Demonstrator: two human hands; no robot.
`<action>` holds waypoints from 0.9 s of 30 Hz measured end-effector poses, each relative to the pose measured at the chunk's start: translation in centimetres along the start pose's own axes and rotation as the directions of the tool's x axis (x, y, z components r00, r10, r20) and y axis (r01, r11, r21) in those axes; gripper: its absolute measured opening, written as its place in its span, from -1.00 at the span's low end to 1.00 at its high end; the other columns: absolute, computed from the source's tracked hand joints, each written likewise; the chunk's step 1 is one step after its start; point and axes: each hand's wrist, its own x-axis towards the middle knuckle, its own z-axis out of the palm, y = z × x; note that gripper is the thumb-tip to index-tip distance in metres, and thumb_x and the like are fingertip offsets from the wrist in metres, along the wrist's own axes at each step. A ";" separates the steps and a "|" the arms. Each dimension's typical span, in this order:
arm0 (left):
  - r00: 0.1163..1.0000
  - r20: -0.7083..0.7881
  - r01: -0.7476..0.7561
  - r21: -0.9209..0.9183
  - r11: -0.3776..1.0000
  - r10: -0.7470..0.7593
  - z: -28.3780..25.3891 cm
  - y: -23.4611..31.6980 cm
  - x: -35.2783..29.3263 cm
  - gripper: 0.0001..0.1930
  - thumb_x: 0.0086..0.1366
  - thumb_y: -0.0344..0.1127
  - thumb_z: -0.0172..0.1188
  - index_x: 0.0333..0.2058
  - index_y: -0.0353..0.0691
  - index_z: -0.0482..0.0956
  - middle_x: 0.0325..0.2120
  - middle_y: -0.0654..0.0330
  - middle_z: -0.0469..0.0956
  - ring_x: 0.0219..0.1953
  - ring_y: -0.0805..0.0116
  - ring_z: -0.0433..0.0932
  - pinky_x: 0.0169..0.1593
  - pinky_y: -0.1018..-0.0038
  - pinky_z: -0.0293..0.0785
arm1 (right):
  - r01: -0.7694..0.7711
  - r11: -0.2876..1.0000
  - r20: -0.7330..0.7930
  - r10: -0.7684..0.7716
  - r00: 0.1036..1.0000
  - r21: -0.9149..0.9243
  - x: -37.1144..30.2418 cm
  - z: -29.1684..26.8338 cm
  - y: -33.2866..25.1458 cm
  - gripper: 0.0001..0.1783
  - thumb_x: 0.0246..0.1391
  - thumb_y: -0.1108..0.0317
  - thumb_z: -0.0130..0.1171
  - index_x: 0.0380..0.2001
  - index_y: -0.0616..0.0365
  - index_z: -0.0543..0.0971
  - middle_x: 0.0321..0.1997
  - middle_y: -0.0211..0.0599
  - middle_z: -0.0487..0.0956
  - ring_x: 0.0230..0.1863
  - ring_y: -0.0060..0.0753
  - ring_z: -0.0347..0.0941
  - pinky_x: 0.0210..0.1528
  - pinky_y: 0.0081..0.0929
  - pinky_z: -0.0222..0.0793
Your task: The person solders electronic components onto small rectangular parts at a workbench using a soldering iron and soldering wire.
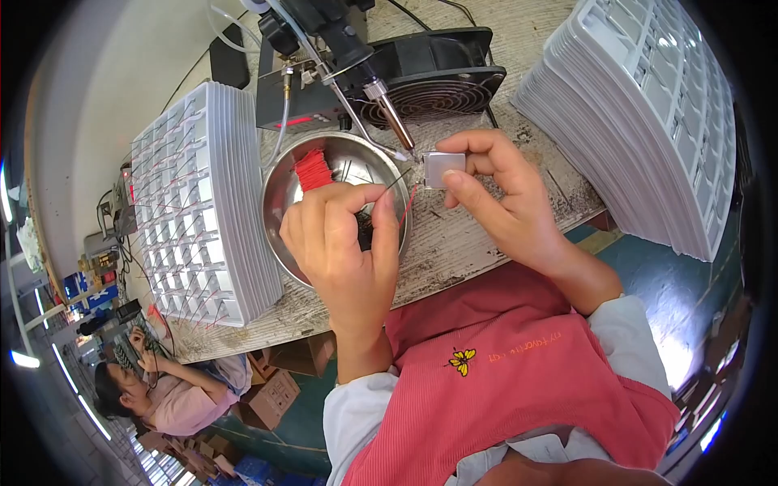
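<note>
My right hand [510, 194] pinches a small flat silver pouch cell [445, 169] between thumb and fingers. A red wire [408, 204] runs down from the cell's left edge. My left hand [344, 235] is closed on a thin black wire [399, 180], whose free end points up toward the cell. Just above the cell's left edge is the tip of a soldering iron [391, 116], beside a thin solder feed tube [356, 113]. Under my left hand stands a round metal bowl [272, 202] with a bundle of red wires [313, 168] and dark wires partly hidden by the hand.
On the left rises a stack of white trays [243, 202], its top one full of wired cells. Another tall stack of trays [600, 138] leans at the right. A black fan [438, 73] stands behind the iron. Another person [186, 397] sits at the lower left near cardboard boxes [271, 401].
</note>
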 end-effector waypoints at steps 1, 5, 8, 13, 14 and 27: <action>1.000 0.000 -0.003 0.000 1.000 0.003 0.1 0.0 0.0 -0.81 0.07 -0.36 0.37 -0.34 -0.11 0.55 -0.42 0.25 0.49 -0.34 0.27 0.44 -0.15 0.35 0.22 | 0.012 1.000 -0.006 -0.012 1.000 -0.006 0.0 0.0 0.0 -0.71 0.20 0.45 0.11 -0.02 0.27 0.43 -0.44 -0.35 0.53 -0.40 -0.61 0.51 -0.35 -0.61 0.43; 1.000 -0.018 -0.014 0.006 1.000 0.014 0.1 0.0 0.2 -0.81 0.07 -0.36 0.37 -0.34 -0.11 0.54 -0.43 0.26 0.49 -0.34 0.28 0.44 -0.15 0.35 0.22 | 0.025 1.000 -0.011 -0.025 1.000 0.007 0.1 0.2 0.0 -0.72 0.20 0.45 0.12 -0.03 0.27 0.43 -0.44 -0.35 0.53 -0.40 -0.61 0.51 -0.36 -0.61 0.43; 1.000 -0.016 -0.021 0.007 1.000 0.021 0.1 -0.1 0.2 -0.81 0.07 -0.36 0.37 -0.34 -0.11 0.54 -0.43 0.26 0.48 -0.34 0.27 0.43 -0.15 0.34 0.22 | 0.024 1.000 -0.012 -0.024 1.000 -0.011 0.1 0.2 0.0 -0.71 0.20 0.45 0.12 -0.03 0.28 0.43 -0.44 -0.33 0.53 -0.41 -0.58 0.52 -0.35 -0.61 0.43; 1.000 -0.011 -0.027 0.013 1.000 0.028 0.2 0.0 0.4 -0.82 0.05 -0.38 0.35 -0.35 -0.12 0.54 -0.43 0.25 0.49 -0.34 0.25 0.43 -0.14 0.32 0.22 | 0.091 0.991 -0.038 -0.095 0.995 -0.100 0.0 0.1 0.4 -0.70 0.14 0.45 0.19 -0.06 0.27 0.46 -0.43 -0.25 0.54 -0.39 -0.42 0.54 -0.32 -0.49 0.45; 1.000 -0.011 -0.028 0.013 1.000 0.029 0.2 0.0 0.4 -0.82 0.05 -0.38 0.35 -0.35 -0.12 0.54 -0.43 0.25 0.49 -0.34 0.25 0.43 -0.14 0.32 0.22 | 0.092 0.991 -0.039 -0.096 0.995 -0.100 0.0 0.2 0.4 -0.70 0.14 0.45 0.19 -0.06 0.27 0.46 -0.43 -0.25 0.54 -0.39 -0.42 0.54 -0.32 -0.49 0.45; 0.999 0.040 -0.017 0.048 0.999 0.015 -0.1 0.3 0.4 -0.83 0.04 -0.37 0.35 -0.39 -0.11 0.55 -0.42 0.27 0.50 -0.32 0.27 0.43 -0.10 0.32 0.21 | 0.125 0.983 -0.049 -0.133 0.990 -0.131 -0.3 0.3 0.7 -0.71 0.11 0.46 0.22 -0.09 0.26 0.48 -0.40 -0.21 0.54 -0.38 -0.33 0.55 -0.29 -0.45 0.47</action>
